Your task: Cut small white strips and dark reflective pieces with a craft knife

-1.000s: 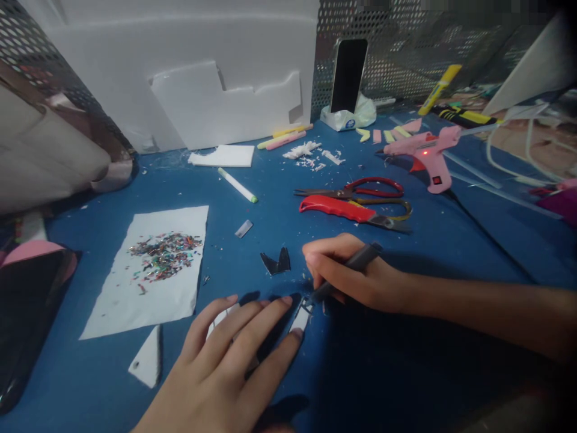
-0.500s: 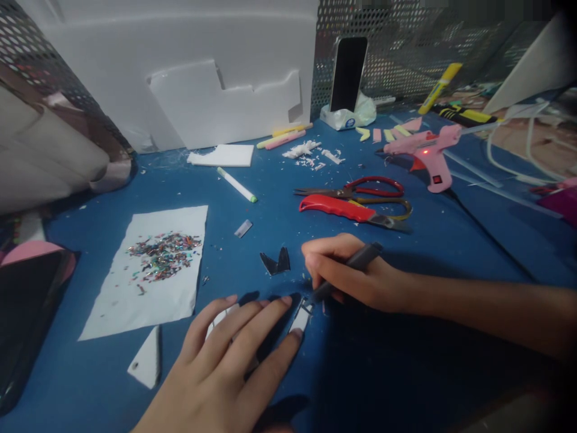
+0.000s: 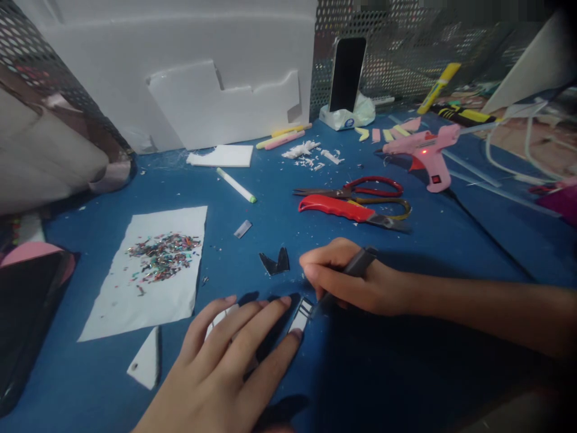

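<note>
My right hand is closed around a dark marker pen, its tip down beside a small white strip. Black lines cross the strip's far end and run along its edge. My left hand lies spread on the table, one fingertip resting on the strip's near end. Partly hidden under its other fingers is a white piece. A black V-shaped piece lies just beyond both hands. Left of my left hand there is a white triangular piece with a dark dot.
A white paper sheet carries colourful bits. Beyond my right hand lie scissors, a red-handled cutter and a pink glue gun with its light on. A phone stands at the back; a dark device lies left.
My right hand has shifted slightly, and the marker tip has moved from on the strip's far end to its right edge. More black lines show on the strip. My left hand stays put.
</note>
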Motion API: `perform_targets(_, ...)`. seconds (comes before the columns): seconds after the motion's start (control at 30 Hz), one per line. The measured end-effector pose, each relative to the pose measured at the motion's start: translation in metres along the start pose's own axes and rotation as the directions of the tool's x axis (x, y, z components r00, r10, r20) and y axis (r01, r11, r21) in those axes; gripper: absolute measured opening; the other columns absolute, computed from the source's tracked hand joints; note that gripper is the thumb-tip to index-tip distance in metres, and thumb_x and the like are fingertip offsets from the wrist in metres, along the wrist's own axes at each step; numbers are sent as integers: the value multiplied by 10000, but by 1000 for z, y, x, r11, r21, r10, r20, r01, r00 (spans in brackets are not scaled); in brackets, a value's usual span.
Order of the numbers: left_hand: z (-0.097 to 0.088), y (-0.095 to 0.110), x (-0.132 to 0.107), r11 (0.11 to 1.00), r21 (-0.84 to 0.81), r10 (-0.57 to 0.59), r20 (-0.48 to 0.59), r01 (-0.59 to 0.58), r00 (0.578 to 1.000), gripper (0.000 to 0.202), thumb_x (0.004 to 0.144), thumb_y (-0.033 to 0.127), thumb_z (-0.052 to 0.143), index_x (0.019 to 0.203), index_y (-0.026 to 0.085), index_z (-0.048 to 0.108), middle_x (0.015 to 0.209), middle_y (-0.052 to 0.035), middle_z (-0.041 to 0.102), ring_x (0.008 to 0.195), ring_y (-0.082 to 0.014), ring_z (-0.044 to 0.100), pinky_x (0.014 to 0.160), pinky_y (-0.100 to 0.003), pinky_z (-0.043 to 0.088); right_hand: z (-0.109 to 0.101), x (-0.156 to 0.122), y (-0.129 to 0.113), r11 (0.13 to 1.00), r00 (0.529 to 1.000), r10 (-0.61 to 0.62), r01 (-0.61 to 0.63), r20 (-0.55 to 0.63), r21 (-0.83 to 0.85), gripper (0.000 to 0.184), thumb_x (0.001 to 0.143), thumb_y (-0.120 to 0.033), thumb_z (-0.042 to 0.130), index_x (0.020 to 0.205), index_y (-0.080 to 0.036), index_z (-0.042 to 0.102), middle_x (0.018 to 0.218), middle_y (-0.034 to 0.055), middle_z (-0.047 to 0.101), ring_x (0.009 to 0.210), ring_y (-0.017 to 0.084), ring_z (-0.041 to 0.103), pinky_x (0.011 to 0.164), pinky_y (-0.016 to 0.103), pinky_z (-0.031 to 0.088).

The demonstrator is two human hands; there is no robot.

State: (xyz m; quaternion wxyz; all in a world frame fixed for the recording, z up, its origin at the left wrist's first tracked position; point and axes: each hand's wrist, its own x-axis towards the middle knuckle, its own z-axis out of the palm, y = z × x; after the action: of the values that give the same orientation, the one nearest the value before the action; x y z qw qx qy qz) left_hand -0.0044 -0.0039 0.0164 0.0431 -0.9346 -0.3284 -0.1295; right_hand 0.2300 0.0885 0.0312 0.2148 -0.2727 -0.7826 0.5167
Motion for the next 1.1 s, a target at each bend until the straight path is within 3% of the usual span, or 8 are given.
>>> perform_targets(0.13, 0, -1, 0, 1000, -1, 2, -1, -2, 1000, 585, 889, 637, 370, 1291, 234, 505, 1432, -107, 333, 1246, -271, 351, 1110, -466, 98, -1, 1, 0, 1000, 999, 4, -3, -43, 19, 349, 967, -239, 398, 644, -131, 479, 569, -34, 462, 501, 57, 468, 468, 168, 354)
perform_targets(0.27, 1, -2, 0, 999, 6, 40, -14, -40, 999, 596, 887, 637, 375, 1296, 222, 502, 1426, -127, 341, 1236, -279, 360, 1102, -469, 109, -2, 1, 0, 1000, 1000, 12, -12, 14, 14, 363, 964, -215, 401, 619, -128, 474, 527, -49, 422, 455, 43, 433, 442, 161, 323)
perform_targets(0.57, 0, 0, 1, 1000, 5, -6, -5, 6, 1000, 585, 894, 647, 341, 1286, 246, 510, 1430, -97, 353, 1240, -266, 368, 1110, -463, 112, 0, 0, 1, 999, 1000, 23, -23, 5, 29, 359, 965, -232, 397, 628, -136, 472, 550, -41, 439, 473, 54, 451, 451, 167, 344)
perform_targets(0.67, 1, -3, 0, 1000, 9, 29, -14, -29, 999, 597, 886, 645, 367, 1299, 236, 502, 1427, -114, 359, 1231, -276, 376, 1105, -467, 110, -1, 1, 1, 1000, 999, 22, -21, -35, 23, 346, 967, -252, 404, 654, -134, 490, 573, -35, 458, 505, 63, 467, 475, 173, 359)
perform_targets(0.77, 2, -5, 1, 998, 19, 56, -19, -56, 998, 612, 873, 644, 399, 1306, 223, 499, 1424, -132, 353, 1225, -287, 372, 1104, -474, 99, -1, 2, 1, 1000, 1000, 16, -16, 0, 7, 360, 959, -238, 421, 618, -132, 477, 550, -43, 437, 473, 50, 433, 454, 174, 325)
perform_targets(1.1, 0, -1, 0, 1000, 12, 12, -6, -12, 1000, 587, 895, 638, 353, 1306, 243, 492, 1440, -105, 338, 1245, -269, 364, 1107, -472, 119, 0, 1, 2, 999, 999, 32, -32, 8, 38, 347, 963, -267, 421, 649, -135, 491, 561, -38, 460, 492, 60, 457, 465, 174, 344)
